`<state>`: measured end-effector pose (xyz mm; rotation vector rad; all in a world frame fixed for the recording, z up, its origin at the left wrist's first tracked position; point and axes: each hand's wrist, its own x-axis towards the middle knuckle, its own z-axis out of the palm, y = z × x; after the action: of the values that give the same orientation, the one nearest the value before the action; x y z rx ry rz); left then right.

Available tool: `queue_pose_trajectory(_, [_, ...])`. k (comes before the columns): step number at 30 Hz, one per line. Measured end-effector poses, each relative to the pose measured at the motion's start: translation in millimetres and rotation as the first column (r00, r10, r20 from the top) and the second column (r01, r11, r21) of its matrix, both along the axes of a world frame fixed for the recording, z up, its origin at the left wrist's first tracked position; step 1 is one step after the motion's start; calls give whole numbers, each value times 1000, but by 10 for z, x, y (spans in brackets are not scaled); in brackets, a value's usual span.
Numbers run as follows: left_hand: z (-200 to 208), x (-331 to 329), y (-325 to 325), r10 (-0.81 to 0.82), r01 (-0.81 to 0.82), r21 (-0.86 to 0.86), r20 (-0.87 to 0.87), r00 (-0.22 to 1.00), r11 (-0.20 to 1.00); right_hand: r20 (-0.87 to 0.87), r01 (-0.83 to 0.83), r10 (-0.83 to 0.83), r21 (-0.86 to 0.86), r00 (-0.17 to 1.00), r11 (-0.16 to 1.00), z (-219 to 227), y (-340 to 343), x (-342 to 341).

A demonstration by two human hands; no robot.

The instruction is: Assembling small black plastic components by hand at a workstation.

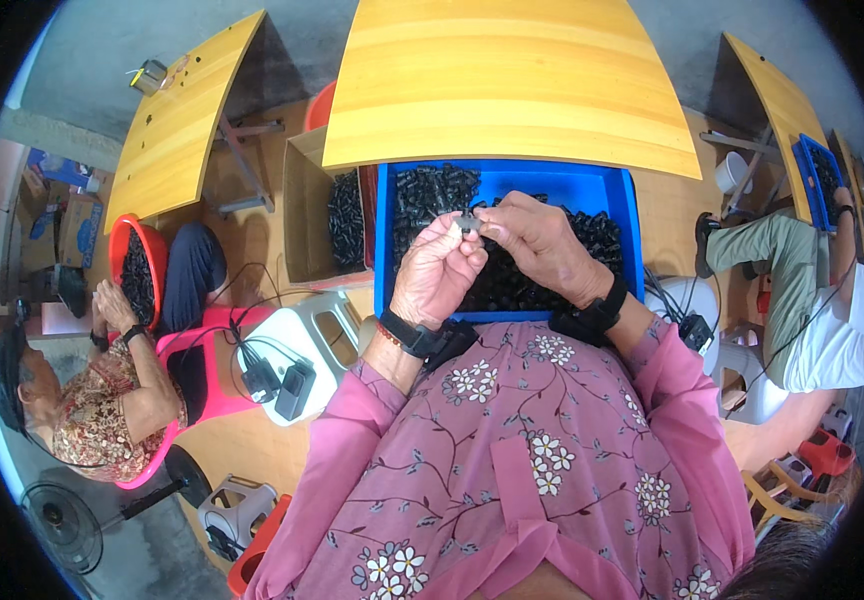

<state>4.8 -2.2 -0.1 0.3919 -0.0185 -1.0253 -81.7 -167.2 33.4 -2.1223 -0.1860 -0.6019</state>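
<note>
Above a blue tray [385, 230] full of small black plastic parts [592, 235], both my hands come together. My left hand [437, 268], palm turned up, pinches a small dark part [469, 222] between thumb and fingertips. From the other side my right hand [542, 245] grips the same part with thumb and forefinger. Its exact kind is too small to make out. Black straps with dark boxes sit on both my wrists. The tray rests close against my lap, its far edge by the table.
A yellow wooden table [502, 80] stands just beyond the tray. Left of it is a cardboard box [304, 200] with more black parts. A person sits at left by a red basin [160, 262]; another person works at right beside a blue tray [810, 190]. White stools [297, 345] flank me.
</note>
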Motion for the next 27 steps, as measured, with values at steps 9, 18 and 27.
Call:
queue_pose_trajectory(9, [-13,4,0,43,-43,40,-10,999,998,-21,-23,23,-10,1000,1000,-2,32,13])
queue_pose_trajectory(18, [1,-4,-4,17,-18,45,30,999,999,-22,-25,25,3,999,1000,-2,4,-4])
queue_pose_trajectory(27, [26,-20,1,47,-49,76,30,998,996,-15,-25,25,-29,1000,999,-5,22,10])
